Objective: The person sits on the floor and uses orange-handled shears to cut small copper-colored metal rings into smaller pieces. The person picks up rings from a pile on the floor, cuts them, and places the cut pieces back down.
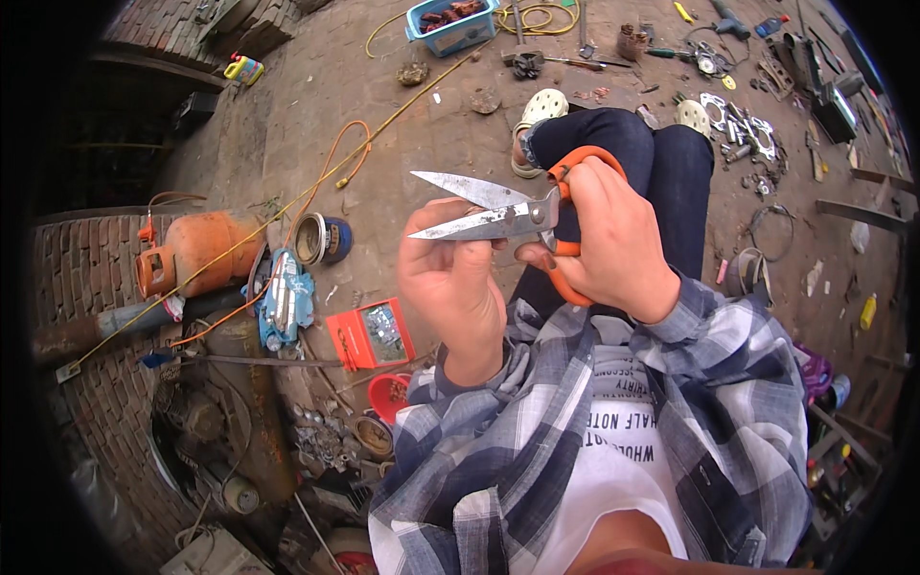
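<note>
Above my lap, my right hand [613, 240] grips a pair of scissors [489, 225] by its orange handles. The scarred metal blades stand apart and point left. My left hand [455, 283] is closed just behind and below the blades, its thumb close to the lower one. A small brownish bit shows between the blades at the left fingers; what they pinch is mostly hidden.
Left of me lie an orange gas cylinder [213, 251], a tin [323, 238], a red box [371, 333] and a red bowl [388, 395]. Ahead stands a blue basin [450, 34] of reddish pieces. Metal parts [743, 129] and tools litter the right side.
</note>
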A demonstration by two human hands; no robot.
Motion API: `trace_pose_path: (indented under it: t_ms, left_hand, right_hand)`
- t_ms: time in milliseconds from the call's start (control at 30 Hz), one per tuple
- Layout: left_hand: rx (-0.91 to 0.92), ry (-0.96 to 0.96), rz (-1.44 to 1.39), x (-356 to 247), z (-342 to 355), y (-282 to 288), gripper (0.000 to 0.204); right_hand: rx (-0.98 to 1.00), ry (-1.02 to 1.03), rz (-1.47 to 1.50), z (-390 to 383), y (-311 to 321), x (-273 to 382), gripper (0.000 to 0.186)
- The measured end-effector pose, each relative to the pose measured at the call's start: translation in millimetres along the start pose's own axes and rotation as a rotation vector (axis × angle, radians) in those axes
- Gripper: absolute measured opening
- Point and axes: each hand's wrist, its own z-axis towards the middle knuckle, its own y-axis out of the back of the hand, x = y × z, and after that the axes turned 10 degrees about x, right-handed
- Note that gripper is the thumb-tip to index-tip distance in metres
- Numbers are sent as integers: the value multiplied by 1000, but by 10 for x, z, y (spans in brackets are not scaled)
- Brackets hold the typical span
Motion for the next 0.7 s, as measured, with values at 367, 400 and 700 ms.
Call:
trace_pose_path:
  t_ms: [367,400,700]
  left_hand:
    - [18,24,-20,46,-25,100,12]
    - [26,31,-23,48,-27,120,11]
    - [7,5,8,71,-29,102,13]
  right_hand:
    - [64,-2,-32,-13,-33,-35,56]
    - [69,3,-33,-10,-35,-37,56]
    - [88,1,-65,29,14,-23,56]
